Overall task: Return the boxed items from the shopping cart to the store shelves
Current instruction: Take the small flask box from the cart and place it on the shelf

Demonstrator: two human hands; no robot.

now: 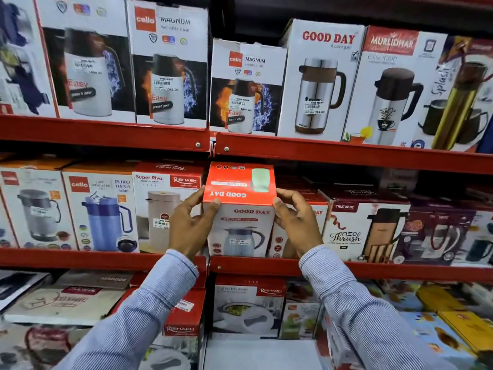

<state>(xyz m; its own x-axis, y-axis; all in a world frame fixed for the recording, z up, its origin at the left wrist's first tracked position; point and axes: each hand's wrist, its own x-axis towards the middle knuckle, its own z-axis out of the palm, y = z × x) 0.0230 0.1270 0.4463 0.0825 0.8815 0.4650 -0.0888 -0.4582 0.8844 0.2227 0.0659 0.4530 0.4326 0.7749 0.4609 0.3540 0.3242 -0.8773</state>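
Left hand (188, 231) at nine o'clock and right hand (296, 222) at three o'clock grasp the Good Day box (240, 209) on the middle shelf (106, 259).

We are counting two hands: a left hand (190, 231) and a right hand (296, 222), both gripping one red-topped box (240, 209). We are seeing three red shelves: the top shelf (106, 134), the middle shelf (80, 259), and a lower one too cluttered for counting. Seven boxes are standing on the top shelf, three of them being Cello Magnum boxes (168, 65).
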